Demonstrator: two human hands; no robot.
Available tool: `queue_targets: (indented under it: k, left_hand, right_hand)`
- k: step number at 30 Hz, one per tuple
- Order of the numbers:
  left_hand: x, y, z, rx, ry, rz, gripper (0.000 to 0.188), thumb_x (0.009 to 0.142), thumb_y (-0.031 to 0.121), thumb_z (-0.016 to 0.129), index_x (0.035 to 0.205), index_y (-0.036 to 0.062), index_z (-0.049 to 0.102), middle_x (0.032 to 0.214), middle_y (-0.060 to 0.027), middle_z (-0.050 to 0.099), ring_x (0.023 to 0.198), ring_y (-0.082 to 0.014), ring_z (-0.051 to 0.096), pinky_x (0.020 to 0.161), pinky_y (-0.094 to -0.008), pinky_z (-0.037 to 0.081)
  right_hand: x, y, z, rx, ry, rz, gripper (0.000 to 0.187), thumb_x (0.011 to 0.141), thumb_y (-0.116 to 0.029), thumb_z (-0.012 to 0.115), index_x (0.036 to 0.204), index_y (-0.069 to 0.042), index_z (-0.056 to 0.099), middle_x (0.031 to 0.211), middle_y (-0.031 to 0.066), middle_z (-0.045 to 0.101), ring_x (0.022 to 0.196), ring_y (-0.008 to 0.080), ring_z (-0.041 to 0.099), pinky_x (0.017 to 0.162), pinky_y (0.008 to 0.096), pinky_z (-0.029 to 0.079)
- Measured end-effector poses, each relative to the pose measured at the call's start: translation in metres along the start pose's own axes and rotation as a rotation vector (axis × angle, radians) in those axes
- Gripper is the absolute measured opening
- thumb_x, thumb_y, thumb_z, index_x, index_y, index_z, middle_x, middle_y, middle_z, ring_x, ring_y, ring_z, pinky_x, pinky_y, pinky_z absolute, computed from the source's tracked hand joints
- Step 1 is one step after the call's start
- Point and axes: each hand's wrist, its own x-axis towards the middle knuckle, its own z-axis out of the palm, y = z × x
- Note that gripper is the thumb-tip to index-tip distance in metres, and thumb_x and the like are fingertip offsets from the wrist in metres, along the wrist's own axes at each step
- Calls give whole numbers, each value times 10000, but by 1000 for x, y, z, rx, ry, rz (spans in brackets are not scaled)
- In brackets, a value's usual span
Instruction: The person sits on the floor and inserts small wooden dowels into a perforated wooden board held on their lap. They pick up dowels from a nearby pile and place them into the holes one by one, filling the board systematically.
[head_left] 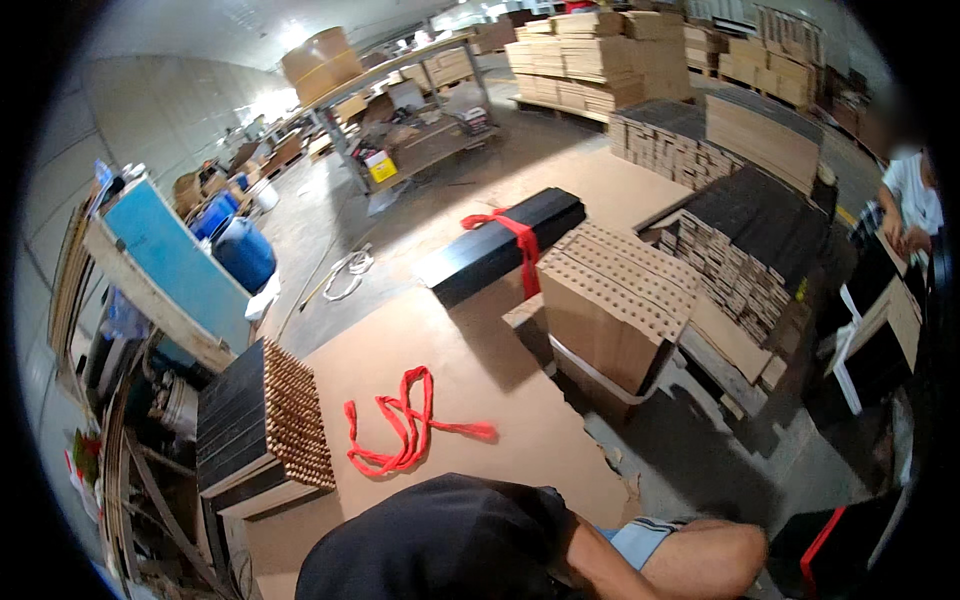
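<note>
On the warehouse's brown sheet (470, 380) lie one red strap (400, 425) and one black bundle (500, 245); neither hand's grip shows.

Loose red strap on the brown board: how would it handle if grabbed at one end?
The red strap lies in slack loops and kinks, so probably floppy, trailing rather than lifting whole. It looks thin and flat, likely light. Overlapping loops may snag or tangle when pulled across the brown board.
</note>
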Motion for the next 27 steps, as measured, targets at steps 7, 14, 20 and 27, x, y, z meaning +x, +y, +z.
queue_targets:
  k: [7, 14, 20, 27]
  left_hand:
    - [8, -3, 17, 35, 124, 95, 393, 1002, 332, 617, 1166, -13, 707, 941, -204, 722, 763, -268, 673, 622, -395, 506]
    - [18, 27, -1, -399, 218, -271, 423, 1082, 337, 436, 1191, -18, 639, 1056, -195, 707, 921, -300, 711, 747, -411, 603]
    - [13, 35, -17, -321, 174, -516, 404, 1089, 318, 419, 1157, -25, 620, 1080, -171, 688, 942, -290, 713, 803, -386, 618]
    - [6, 19, -16, -558, 172, -578, 306, 1077, 162, 450, 1305, -28, 527, 1089, -172, 701, 978, -248, 716, 769, -348, 620]
  right_hand:
    - [-9, 11, -9, -48, 53, 64, 320, 864, -19, 710, 1182, -30, 674, 1174, 131, 626, 983, 300, 644, 848, 384, 526]
    - [-19, 13, -16, -61, 98, 72, 302, 863, -15, 710, 1164, -28, 682, 1185, 138, 625, 993, 304, 652, 847, 382, 531]
    - [-35, 14, -27, -76, 165, 131, 288, 863, -12, 710, 1149, -26, 690, 1194, 144, 624, 1001, 308, 659, 845, 380, 536]
    - [-128, 22, -84, -369, 251, 417, 270, 862, -9, 710, 1132, -24, 698, 1204, 150, 623, 1011, 313, 667, 844, 378, 541]
